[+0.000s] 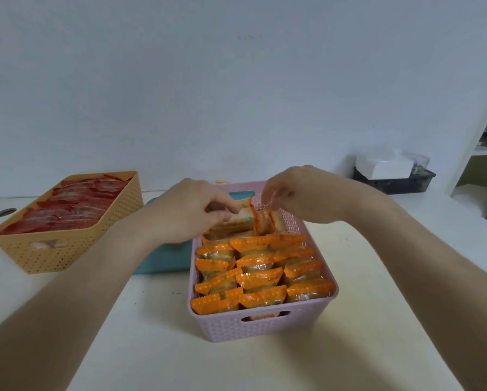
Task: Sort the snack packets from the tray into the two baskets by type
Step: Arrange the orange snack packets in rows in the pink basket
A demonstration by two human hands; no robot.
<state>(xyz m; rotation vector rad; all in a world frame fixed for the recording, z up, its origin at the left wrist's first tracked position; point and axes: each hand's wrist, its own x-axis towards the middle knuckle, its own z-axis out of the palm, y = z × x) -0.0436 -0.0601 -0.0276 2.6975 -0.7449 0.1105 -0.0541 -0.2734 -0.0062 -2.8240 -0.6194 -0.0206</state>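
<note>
Pink basket [265, 325] w/ orange pkts [256, 277], print illegible; left hand [191, 210], right hand [301, 193] pinching pkts.

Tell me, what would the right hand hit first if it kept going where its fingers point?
Probably the stacked packets at the far end of the pink basket, just below the orange packet the right hand pinches; depth is unclear.

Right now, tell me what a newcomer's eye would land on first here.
The pink basket in the middle, packed with rows of orange packets, stands out first. Over its far end, the left hand grips a pale packet and the right hand pinches an upright packet. At the left sits a tan basket full of red packets.
</note>
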